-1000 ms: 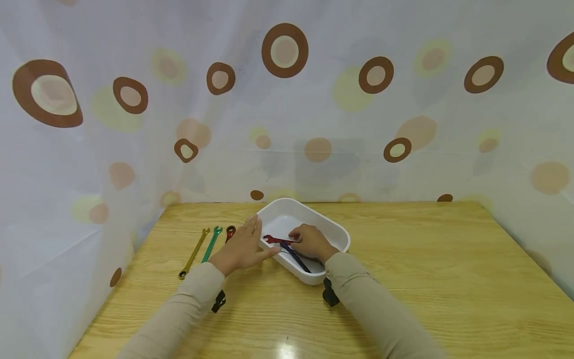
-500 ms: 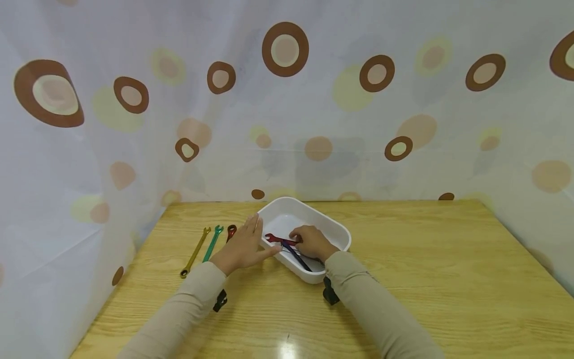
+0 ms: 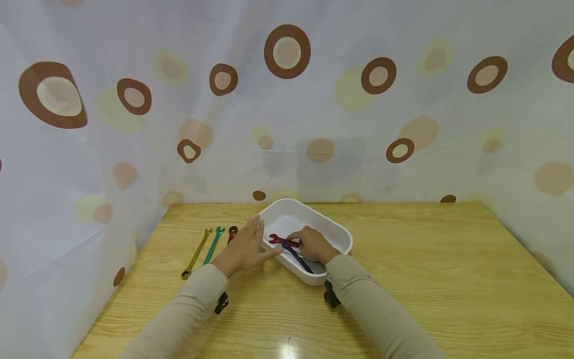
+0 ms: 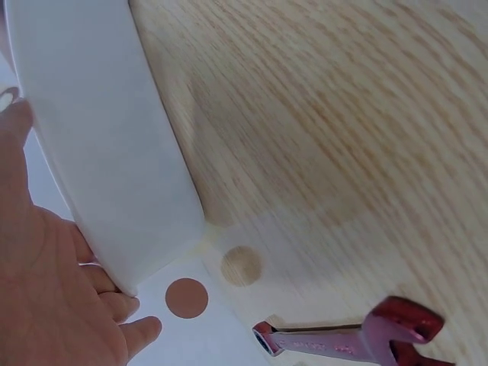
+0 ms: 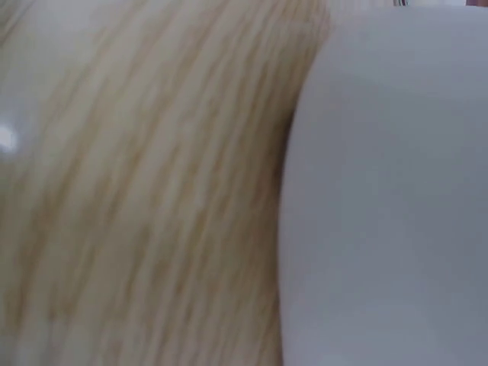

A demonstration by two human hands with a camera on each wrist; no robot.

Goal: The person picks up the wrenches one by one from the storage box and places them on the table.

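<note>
White plastic tray sat on the desk. Right hand pinched a red wrench inside it with curled fingers. Left hand lay flat, fingers straight, against the tray's left wall.

Both arms wear long beige sleeves that reach the wrists, the cloth plain and lightly creased. A small black device is strapped under each wrist, showing below each cuff. The left hand and right hand are bare, without gloves or rings.
</note>
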